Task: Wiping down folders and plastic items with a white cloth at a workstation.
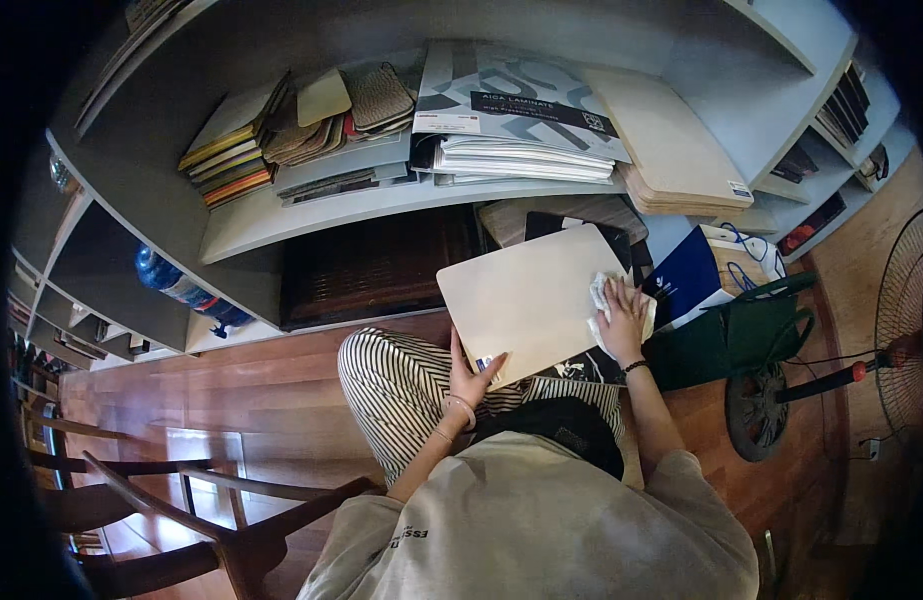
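Observation:
A cream rectangular sample board (pixel 532 295) with rounded corners lies tilted over my lap. My left hand (pixel 470 378) grips its lower left edge, thumb on the face beside a small label; the other fingers are partly hidden. At the board's right edge, my right hand (pixel 624 322) presses a crumpled white cloth (pixel 600 290) against the surface, fingers spread over it. Part of the cloth shows on the far side of the hand. Beneath the board, a black-and-white patterned sheet (pixel 590 366) peeks out.
Ahead, a grey shelf (pixel 272 225) carries stacked sample swatches (pixel 237 140), a large binder (pixel 522 100) and more cream boards (pixel 672 140). To the right are a blue box (pixel 687 275), a green bag (pixel 732 335) and a fan (pixel 902 340). A wooden chair (pixel 222 520) stands at left.

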